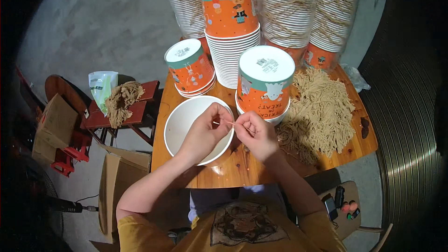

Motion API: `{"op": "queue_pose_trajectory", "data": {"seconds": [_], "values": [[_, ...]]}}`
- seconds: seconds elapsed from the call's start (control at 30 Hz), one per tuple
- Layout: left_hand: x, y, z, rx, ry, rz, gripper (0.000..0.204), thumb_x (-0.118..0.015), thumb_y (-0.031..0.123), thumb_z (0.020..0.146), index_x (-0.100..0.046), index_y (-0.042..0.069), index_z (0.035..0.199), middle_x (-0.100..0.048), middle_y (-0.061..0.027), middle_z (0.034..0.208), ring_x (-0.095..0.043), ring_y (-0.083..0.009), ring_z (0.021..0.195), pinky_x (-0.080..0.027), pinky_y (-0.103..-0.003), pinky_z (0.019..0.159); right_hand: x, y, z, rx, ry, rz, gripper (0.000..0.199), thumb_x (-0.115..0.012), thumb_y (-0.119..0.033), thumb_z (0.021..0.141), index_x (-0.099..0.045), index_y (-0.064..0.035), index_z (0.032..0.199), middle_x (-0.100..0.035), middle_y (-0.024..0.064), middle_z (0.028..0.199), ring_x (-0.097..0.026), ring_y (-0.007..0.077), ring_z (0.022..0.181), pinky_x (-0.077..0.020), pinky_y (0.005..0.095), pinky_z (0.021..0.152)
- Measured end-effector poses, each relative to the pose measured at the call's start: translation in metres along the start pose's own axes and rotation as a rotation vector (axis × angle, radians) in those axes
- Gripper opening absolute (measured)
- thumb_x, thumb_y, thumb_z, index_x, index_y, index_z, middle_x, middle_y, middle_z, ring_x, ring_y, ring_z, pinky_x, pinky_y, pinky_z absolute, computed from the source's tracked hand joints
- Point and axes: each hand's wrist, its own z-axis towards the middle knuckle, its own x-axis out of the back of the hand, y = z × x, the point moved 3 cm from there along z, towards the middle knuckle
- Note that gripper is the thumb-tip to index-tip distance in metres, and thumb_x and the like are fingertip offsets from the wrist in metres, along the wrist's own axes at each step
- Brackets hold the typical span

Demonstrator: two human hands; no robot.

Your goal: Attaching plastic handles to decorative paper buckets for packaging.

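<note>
My left hand (205, 130) and my right hand (257, 135) meet above the near part of the table, fingers pinched. A thin tan cord (230, 122) stretches between their fingertips; its ends are mostly hidden in the fingers. Below and behind my left hand, a white-lined paper bucket (179, 121) lies with its open mouth toward me. Just beyond my right hand, an orange paper bucket (267, 86) stands upside down, its white base up. To the right of my right hand spreads a loose heap of tan cords (326, 112), with a darker, shaded part nearest me.
A tall stack of nested buckets (232, 51) and a shorter one (190, 70) stand on the wooden table (219, 177). Wrapped bucket stacks (287, 9) line the back. At left, a red stool (140, 107) holds more cords; a cardboard box (114, 182) sits below.
</note>
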Motion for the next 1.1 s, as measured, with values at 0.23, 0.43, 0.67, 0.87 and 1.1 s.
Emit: {"op": "queue_pose_trajectory", "data": {"seconds": [0.23, 0.43, 0.67, 0.87, 1.1], "values": [[0.0, 0.0, 0.003, 0.232, -0.004, -0.404, 0.016, -0.058, -0.004, 0.081, -0.051, 0.006, 0.091, -0.053, -0.0002, 0.087, -0.048, -0.0076, 0.078, -0.041, -0.021, 0.073, -0.004, 0.017, -0.001, 0.038, 0.064, 0.257, 0.005, -0.054, -0.002, 0.091, -0.053, -0.0037, 0.096, -0.05, -0.007, 0.076, -0.044, -0.0013, 0.064, -0.0349, 0.015, 0.054], [-0.001, -0.002, 0.005, 0.258, -0.016, -0.456, 0.016, -0.059, -0.004, 0.082, -0.05, 0.005, 0.092, -0.053, -0.0012, 0.086, -0.05, -0.0093, 0.077, -0.042, -0.023, 0.071, -0.002, 0.013, -0.003, 0.067, 0.088, 0.095, 0.01, -0.058, -0.002, 0.09, -0.053, -0.0041, 0.098, -0.05, -0.0066, 0.076, -0.046, -0.0013, 0.066, -0.0354, 0.016, 0.052], [0.0, -0.001, 0.006, 0.299, -0.041, -0.446, 0.016, -0.06, 0.0, 0.088, -0.047, 0.005, 0.096, -0.052, -0.0025, 0.088, -0.05, -0.0099, 0.077, -0.044, -0.022, 0.072, 0.016, -0.019, -0.004, 0.655, 0.142, -0.63, 0.023, -0.067, -0.002, 0.077, -0.059, -0.0051, 0.099, -0.05, 0.0045, 0.077, -0.055, 0.0177, 0.064, -0.0455, 0.0312, 0.052], [-0.002, -0.006, 0.005, 0.298, -0.033, -0.426, 0.015, -0.06, 0.002, 0.088, -0.047, 0.004, 0.096, -0.051, -0.0032, 0.087, -0.051, -0.0103, 0.077, -0.045, -0.022, 0.071, 0.01, -0.028, -0.002, 0.742, 0.121, -0.873, 0.019, -0.068, -0.009, 0.074, -0.06, -0.0063, 0.092, -0.05, 0.0062, 0.082, -0.057, 0.0214, 0.07, -0.0464, 0.0347, 0.054], [0.0, -0.009, 0.005, 0.277, -0.03, -0.391, 0.013, -0.059, 0.003, 0.089, -0.047, 0.004, 0.094, -0.052, -0.0028, 0.086, -0.052, -0.0101, 0.075, -0.045, -0.022, 0.071, 0.022, 0.001, 0.021, -0.199, -0.191, 0.14, 0.012, -0.056, -0.013, 0.088, -0.058, -0.0026, 0.093, -0.053, -0.0011, 0.077, -0.046, 0.0039, 0.057, -0.0354, 0.0189, 0.047]]}}
